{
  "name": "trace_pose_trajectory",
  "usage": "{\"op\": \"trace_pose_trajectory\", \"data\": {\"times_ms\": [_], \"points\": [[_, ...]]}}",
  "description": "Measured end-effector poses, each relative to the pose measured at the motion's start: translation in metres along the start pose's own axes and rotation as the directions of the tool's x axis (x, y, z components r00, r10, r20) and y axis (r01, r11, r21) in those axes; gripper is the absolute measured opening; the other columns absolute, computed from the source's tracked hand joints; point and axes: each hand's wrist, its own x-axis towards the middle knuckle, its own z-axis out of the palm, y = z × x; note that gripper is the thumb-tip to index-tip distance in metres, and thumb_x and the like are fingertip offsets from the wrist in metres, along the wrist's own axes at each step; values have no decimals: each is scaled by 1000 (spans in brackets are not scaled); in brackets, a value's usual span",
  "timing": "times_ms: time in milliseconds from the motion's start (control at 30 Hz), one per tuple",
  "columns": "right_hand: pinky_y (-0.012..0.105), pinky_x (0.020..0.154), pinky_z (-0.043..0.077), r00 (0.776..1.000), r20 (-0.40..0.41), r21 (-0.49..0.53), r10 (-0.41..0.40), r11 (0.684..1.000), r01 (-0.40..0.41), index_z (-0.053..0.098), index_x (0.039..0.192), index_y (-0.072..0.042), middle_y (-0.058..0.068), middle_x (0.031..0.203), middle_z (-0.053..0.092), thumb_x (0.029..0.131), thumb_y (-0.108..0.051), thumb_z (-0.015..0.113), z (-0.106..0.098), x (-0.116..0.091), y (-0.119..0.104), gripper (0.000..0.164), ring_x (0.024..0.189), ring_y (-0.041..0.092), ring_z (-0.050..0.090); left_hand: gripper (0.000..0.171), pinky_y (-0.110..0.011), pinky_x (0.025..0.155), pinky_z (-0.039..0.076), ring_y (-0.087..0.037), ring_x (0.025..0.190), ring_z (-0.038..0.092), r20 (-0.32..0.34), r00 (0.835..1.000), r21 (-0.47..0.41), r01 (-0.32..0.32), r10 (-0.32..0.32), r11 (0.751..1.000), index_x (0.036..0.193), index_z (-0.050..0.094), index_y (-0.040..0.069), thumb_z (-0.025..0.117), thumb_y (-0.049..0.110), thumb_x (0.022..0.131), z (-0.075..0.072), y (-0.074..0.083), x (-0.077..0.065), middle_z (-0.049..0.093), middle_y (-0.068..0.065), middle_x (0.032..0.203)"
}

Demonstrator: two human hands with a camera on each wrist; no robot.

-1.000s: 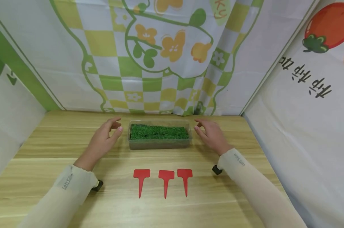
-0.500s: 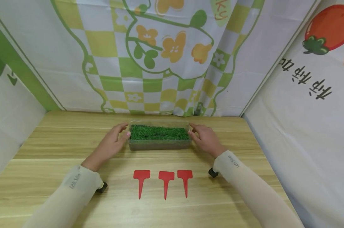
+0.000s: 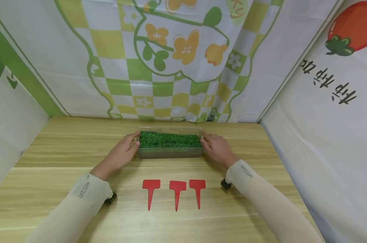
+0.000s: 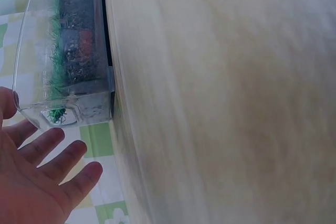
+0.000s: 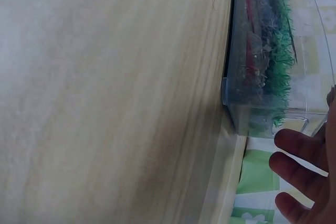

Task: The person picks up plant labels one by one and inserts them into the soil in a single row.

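Observation:
A clear plastic box [image 3: 170, 154] with green artificial grass [image 3: 170, 139] inside stands near the back of the table. My left hand [image 3: 122, 152] touches its left end, and my right hand [image 3: 218, 149] touches the right end. In the left wrist view the fingers are spread and mostly straight, with the thumb by the rim of the box. The right wrist view has the fingers [image 5: 299, 174] slightly bent beside the end wall. Closer to me lie three red T-shaped plant labels [image 3: 177, 186], points toward me. Dark, grainy fill [image 4: 79, 59] shows through the box wall.
The wooden table [image 3: 80, 145] ends against a patterned curtain [image 3: 165, 84] just behind the box. White printed cloth [image 3: 323, 135] hangs along the right side. Black wrist devices [image 3: 110, 198] sit below both sleeves.
Both hands have moved inward from beside the box until they touch its two ends. The box and the red plant labels have stayed in place.

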Motion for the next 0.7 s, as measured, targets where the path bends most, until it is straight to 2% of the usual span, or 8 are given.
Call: {"op": "trace_pose_trajectory", "data": {"times_ms": [100, 300, 533, 700], "points": [[57, 105, 43, 1000, 15, 3, 17, 1000, -17, 38, 155, -6, 16, 141, 58, 110, -38, 31, 1, 0, 0, 56, 129, 37, 56, 59, -62, 118, 21, -45, 149, 23, 9, 1000, 14, 9, -9, 1000, 161, 18, 6, 31, 34, 110, 0, 0, 1, 23, -22, 163], [52, 108, 43, 1000, 13, 45, 22, 999, -23, 36, 155, -3, 17, 141, 59, 109, -31, 32, 4, -1, -1, 54, 129, 36, 56, 62, -62, 118, 22, -44, 149, 23, 51, 998, 46, 31, -33, 998, 162, 15, 11, 32, 40, 110, -1, -1, 0, 21, -17, 165], [49, 104, 47, 999, 7, 84, 39, 996, -39, 35, 154, 0, 15, 127, 67, 109, -24, 35, 4, -2, -2, 51, 118, 32, 63, 64, -65, 113, 29, -45, 145, 31, 89, 995, 83, 44, -51, 996, 163, 9, 19, 29, 47, 109, -2, 1, 0, 19, -14, 166], [48, 108, 45, 999, 6, 105, 53, 993, -53, 32, 155, -1, 17, 138, 60, 109, -26, 33, 7, -2, -5, 52, 126, 33, 59, 63, -67, 110, 32, -48, 141, 37, 91, 994, 111, 42, -53, 993, 163, 8, 19, 27, 46, 109, -4, 0, -2, 21, -17, 165]]}}
